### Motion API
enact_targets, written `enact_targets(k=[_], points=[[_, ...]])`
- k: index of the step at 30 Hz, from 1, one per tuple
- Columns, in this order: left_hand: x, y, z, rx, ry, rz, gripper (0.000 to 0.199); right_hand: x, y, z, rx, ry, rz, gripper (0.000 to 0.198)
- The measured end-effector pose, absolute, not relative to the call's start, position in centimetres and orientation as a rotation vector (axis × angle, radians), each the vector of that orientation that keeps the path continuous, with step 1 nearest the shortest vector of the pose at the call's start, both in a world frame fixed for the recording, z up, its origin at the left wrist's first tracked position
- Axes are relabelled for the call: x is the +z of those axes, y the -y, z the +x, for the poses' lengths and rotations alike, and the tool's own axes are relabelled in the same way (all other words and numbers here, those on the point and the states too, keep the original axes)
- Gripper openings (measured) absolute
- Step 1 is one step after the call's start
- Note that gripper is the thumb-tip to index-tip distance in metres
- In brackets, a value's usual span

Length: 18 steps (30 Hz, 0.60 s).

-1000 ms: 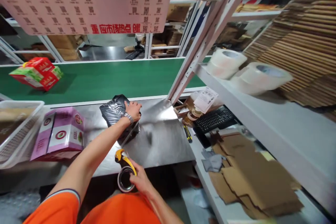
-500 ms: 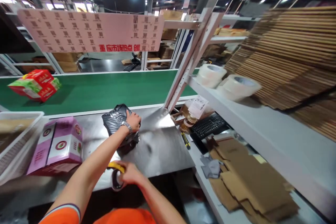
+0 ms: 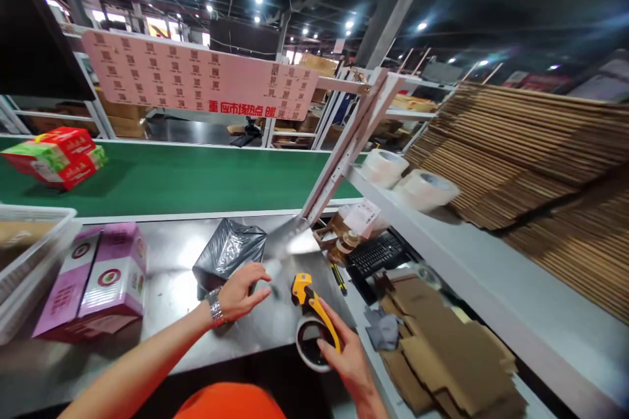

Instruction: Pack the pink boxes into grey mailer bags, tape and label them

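Your right hand is wrapped around the yellow handle of the dispenser, thumb beside the tape roll, its head pointing to eleven o'clock. At that hand's ten o'clock is your left hand, fingers loosely spread and gripping nothing, a watch on its wrist. The black-wrapped parcel lies on the metal bench at your left hand's eleven o'clock, close by; you cannot tell from this angle whether they touch.

From your left hand, the purple box stands at nine o'clock, with the white basket beyond it. At twelve, past the bench, runs the green belt; red boxes sit on it at ten. The pink sign hangs higher at twelve.

From your right hand, the cutter lies at twelve, with the keyboard just beyond it, nearer one. Flattened cardboard lies at three. Higher, toward one, clear tape rolls rest on the shelf, beside stacked boards.
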<state>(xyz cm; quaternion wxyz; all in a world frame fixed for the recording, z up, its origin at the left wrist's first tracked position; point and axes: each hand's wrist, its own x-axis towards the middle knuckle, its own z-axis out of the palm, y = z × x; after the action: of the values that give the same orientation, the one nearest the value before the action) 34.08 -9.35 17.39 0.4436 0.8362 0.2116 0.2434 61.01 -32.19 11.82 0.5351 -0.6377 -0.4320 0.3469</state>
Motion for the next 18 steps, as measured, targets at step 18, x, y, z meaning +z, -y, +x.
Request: enact_targets(k=[18], points=[[19.9, 2.4, 27.6, 0.868, -1.203, 1.667, 0.049, 16.9, 22.7, 56.2, 0.009, 1.931, -1.544, 0.080]])
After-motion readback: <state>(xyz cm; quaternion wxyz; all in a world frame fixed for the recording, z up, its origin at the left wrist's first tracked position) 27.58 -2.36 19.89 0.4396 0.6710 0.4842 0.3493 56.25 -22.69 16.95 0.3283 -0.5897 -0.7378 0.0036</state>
